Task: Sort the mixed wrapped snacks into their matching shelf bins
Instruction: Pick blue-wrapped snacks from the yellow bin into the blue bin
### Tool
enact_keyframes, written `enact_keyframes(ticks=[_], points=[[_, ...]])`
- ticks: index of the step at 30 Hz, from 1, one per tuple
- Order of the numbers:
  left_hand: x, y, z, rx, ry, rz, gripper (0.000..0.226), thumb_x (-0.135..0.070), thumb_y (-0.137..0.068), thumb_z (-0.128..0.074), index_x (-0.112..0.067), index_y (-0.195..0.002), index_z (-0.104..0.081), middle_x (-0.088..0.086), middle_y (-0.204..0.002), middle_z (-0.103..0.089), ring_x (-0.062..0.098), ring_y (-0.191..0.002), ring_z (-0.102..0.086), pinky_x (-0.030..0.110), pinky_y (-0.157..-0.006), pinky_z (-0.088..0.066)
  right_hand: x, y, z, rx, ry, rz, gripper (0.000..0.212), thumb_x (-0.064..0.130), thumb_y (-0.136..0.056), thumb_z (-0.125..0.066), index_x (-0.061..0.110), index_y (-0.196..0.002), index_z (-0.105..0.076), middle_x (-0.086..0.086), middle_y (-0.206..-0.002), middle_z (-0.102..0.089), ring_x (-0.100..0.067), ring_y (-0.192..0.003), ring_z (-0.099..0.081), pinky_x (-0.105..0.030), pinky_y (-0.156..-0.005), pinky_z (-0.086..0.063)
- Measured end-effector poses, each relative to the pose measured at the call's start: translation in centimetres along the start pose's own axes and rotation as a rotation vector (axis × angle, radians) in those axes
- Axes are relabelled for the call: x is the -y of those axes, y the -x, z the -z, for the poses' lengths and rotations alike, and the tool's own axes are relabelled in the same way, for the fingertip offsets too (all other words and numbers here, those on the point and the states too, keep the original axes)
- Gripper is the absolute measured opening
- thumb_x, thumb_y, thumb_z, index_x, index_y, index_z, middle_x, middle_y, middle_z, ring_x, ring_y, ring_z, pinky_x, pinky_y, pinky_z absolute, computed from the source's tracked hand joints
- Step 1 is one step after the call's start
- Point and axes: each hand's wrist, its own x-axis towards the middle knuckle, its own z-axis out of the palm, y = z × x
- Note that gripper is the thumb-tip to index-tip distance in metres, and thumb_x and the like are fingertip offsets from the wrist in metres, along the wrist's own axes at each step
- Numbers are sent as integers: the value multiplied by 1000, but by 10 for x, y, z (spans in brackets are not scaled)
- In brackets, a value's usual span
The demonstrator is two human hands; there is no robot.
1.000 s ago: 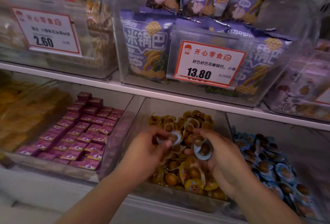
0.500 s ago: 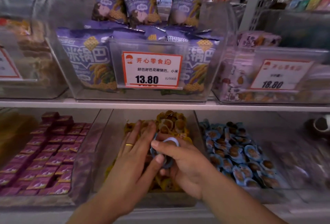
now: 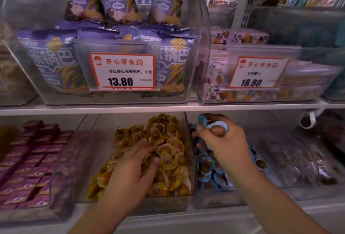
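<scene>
My left hand (image 3: 130, 172) lies down in the clear middle bin (image 3: 191, 168), fingers spread and loosely bent over the heap of yellow-wrapped snacks (image 3: 168, 151); they are buried among the wrappers and I cannot tell whether they have hold of one. My right hand (image 3: 224, 140) is raised over the neighbouring bin (image 3: 214, 201) to the right, and its curled fingers and thumb pinch a couple of blue-wrapped snacks (image 3: 217, 128), each a round brown sweet in a pale blue rim. Below that hand the bin is full of more blue-wrapped snacks (image 3: 207, 166). The two bins stand side by side, touching at their walls, on the pale lower shelf (image 3: 186, 218).

To the left another clear bin holds rows of small magenta boxes (image 3: 31, 162). To the far right sit blurred dark packets (image 3: 306, 162).

Above, a white shelf edge (image 3: 149, 109) runs across. On it stands a big transparent tub of purple snack bags (image 3: 56, 60), with an orange-bordered price card reading 13.80 (image 3: 122, 72) on its front. Just beside it, to the right, a second tub holds pale cartoon-printed packets (image 3: 214, 77) behind a card reading 18.80 (image 3: 258, 73). Further back and higher, a grey perforated shelf upright (image 3: 246, 2) rises, with colourful goods blurred behind it.
</scene>
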Motion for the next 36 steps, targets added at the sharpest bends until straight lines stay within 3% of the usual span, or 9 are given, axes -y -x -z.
enact_keyframes(ticks=[6, 10, 14, 16, 20, 26, 30, 33, 36], points=[[-3, 2, -5, 239, -227, -135, 71, -80, -86, -30, -47, -149, -31, -29, -157, -16, -2, -150, -2, 30, -122, -15, -31, -35, 31, 85, 84, -444, 63, 73, -88, -44, 25, -123, -64, 0, -130, -60, -16, -113, -59, -34, -96, -46], [-10, -12, -14, 332, -248, -128, 81, -87, -78, -33, -54, -150, -14, -32, -157, 0, -4, -148, 9, 28, -122, -3, -31, -42, 35, -159, 57, -244, 20, 42, -98, -54, 28, -89, -66, 9, -100, -67, -11, -93, -60, -23, -75, -43], [-21, -48, -40, 383, -453, -242, 90, -73, -77, -32, -31, -156, -17, -10, -164, -15, 9, -152, -2, 39, -124, -6, -30, -28, 4, -59, -17, -106, 17, 25, -96, -58, 32, -83, -67, 26, -87, -66, 6, -90, -61, -5, -73, -40], [-18, -62, -48, 413, -529, -231, 89, -70, -76, -31, -28, -155, -20, -6, -163, -19, 15, -151, -12, 42, -124, -10, -36, -15, -21, 159, 102, -61, 12, 29, -97, -59, 32, -107, -65, 19, -110, -64, 3, -107, -59, -3, -87, -40], [3, -80, -39, 410, -661, -87, 69, -74, -73, -28, -41, -132, -44, -4, -147, -40, 25, -132, -44, 47, -109, -32, -48, -1, -40, 276, 411, 79, 55, 27, -94, -57, 34, -146, -40, 12, -145, -31, -8, -128, -43, -12, -102, -29], [49, -83, 17, 327, -726, 180, 48, -71, -81, -46, -35, -110, -61, -3, -128, -54, 25, -115, -57, 39, -95, -44, -56, -3, -37, 272, 339, 146, 53, 13, -92, -55, 38, -139, -47, 15, -140, -33, 6, -118, -33, -5, -101, -21], [46, -84, 50, 554, -696, 175, 44, -70, -84, -50, -37, -111, -62, -1, -119, -60, 21, -110, -60, 26, -80, -42, -60, -4, -41, 234, 294, 164, 48, 16, -90, -54, 38, -133, -52, 14, -134, -37, 5, -117, -37, 3, -94, -18], [23, -98, 63, 661, -623, 167, 51, -72, -76, -55, -38, -114, -58, -5, -127, -62, 20, -113, -60, 29, -93, -48, -59, -4, -41, 223, 273, 151, 50, 31, -81, -47, 35, -131, -56, 10, -130, -41, 4, -114, -40, 6, -91, -23], [-6, -108, 38, 445, -518, -55, 42, -60, -87, -53, -37, -123, -56, -3, -132, -60, 20, -118, -57, 30, -100, -45, -59, -5, -41, 218, 255, 151, 50, 34, -79, -46, 32, -128, -59, 7, -128, -45, 5, -110, -42, 6, -89, -26]])
